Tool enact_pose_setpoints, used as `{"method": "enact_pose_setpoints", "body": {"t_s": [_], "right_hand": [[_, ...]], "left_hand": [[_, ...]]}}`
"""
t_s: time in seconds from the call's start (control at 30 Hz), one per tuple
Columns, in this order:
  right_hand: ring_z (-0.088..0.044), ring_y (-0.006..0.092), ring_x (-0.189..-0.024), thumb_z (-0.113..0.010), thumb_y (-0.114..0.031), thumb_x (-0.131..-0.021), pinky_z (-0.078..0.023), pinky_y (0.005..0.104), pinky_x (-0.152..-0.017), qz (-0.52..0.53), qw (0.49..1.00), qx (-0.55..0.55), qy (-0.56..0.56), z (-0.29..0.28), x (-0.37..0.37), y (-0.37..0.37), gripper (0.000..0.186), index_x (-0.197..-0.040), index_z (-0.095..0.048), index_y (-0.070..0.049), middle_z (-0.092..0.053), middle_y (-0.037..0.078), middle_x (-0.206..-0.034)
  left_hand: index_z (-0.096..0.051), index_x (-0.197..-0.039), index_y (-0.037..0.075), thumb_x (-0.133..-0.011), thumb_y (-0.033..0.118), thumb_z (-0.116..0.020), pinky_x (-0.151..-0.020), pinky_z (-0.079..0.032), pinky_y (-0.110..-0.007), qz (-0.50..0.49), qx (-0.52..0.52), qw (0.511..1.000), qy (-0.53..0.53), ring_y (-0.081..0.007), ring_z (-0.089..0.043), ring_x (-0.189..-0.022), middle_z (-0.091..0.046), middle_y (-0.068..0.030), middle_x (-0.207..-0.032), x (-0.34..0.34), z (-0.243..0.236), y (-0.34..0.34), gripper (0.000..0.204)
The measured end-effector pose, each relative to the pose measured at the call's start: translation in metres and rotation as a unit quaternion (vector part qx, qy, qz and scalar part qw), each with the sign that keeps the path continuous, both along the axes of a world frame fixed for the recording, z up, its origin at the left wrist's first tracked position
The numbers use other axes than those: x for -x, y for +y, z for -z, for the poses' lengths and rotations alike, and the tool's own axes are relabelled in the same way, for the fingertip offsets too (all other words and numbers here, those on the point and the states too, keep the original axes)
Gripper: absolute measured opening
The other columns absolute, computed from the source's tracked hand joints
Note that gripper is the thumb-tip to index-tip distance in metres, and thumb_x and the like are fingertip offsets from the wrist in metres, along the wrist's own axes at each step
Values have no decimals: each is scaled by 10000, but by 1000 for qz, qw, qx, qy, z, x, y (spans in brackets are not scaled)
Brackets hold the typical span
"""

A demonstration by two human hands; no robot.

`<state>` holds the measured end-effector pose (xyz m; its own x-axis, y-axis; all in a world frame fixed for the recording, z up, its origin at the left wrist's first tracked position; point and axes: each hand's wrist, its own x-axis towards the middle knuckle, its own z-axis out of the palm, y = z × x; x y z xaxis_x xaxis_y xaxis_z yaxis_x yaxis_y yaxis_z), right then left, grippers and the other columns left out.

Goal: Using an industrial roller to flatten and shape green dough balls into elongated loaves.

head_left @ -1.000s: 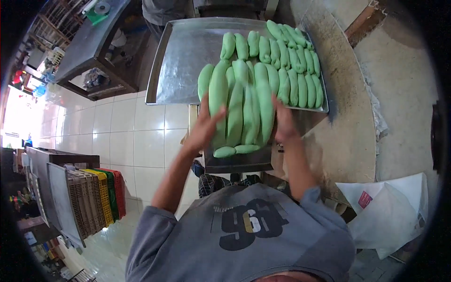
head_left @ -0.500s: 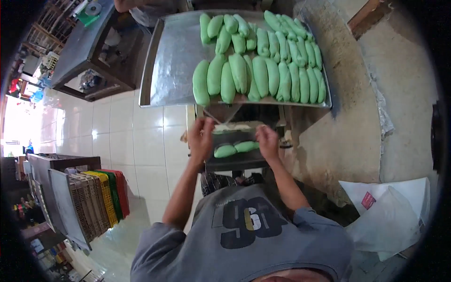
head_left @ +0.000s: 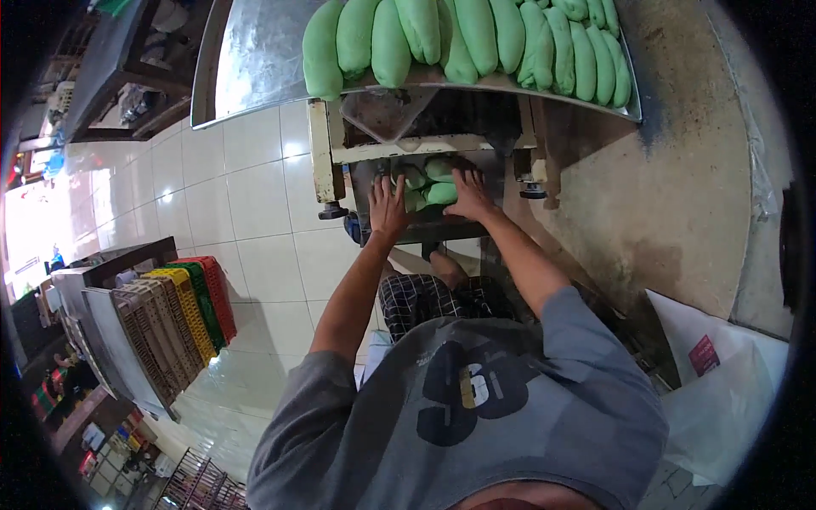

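My left hand (head_left: 387,206) lies flat, fingers spread, on the edge of a low metal shelf (head_left: 442,226) under a cream-framed machine (head_left: 399,149). My right hand (head_left: 469,193) rests on green dough pieces (head_left: 429,180) lying on that shelf, fingers over them. Above, a large steel tray (head_left: 255,59) carries several long green dough rolls (head_left: 459,34) laid side by side.
A white tiled floor (head_left: 246,221) spreads to the left. Stacked plastic crates in brown, yellow, green and red (head_left: 174,319) stand at the lower left. A dark workbench (head_left: 119,76) sits at the upper left. White paper sheets (head_left: 722,374) lie at the right on a worn concrete surface (head_left: 680,170).
The hands came down from the tray, where they had set a batch of green rolls, to the low shelf under the machine. The camera moved closer and lower.
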<state>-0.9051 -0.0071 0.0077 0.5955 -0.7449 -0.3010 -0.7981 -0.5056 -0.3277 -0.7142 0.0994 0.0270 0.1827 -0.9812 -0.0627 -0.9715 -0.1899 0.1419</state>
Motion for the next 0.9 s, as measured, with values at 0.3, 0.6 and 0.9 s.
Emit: {"method": "enact_pose_setpoints", "body": {"t_s": [0.3, 0.6, 0.9], "right_hand": [[-518, 349, -1031, -765, -471, -602, -418, 417, -860, 89, 977, -168, -97, 31, 2, -21, 837, -1235, -425, -41, -509, 187, -1136], [-397, 295, -1190, -517, -428, -892, -345, 417, -967, 241, 791, -387, -409, -81, -43, 106, 622, -1361, -258, -111, -369, 146, -1283], [-473, 293, -1045, -680, -321, -746, -419, 403, -850, -120, 992, 37, 18, 19, 6, 15, 630, -1297, -426, -153, -432, 129, -1219]], "left_hand": [[-472, -1130, 72, -626, 430, -744, -891, -432, -409, 18, -123, 989, 86, -326, -455, -1115, -515, -185, -1126, -27, -5, -24, 675], [-472, -1219, 51, -864, 490, -481, -807, -486, -444, -400, -14, 336, 853, -309, -584, -942, -578, -129, -1090, 11, -46, 70, 564], [-503, -1179, 18, -822, 594, -396, -803, -474, -522, -428, 79, 199, 878, -358, -584, -938, -577, -198, -1068, 1, -53, 123, 686]]}}
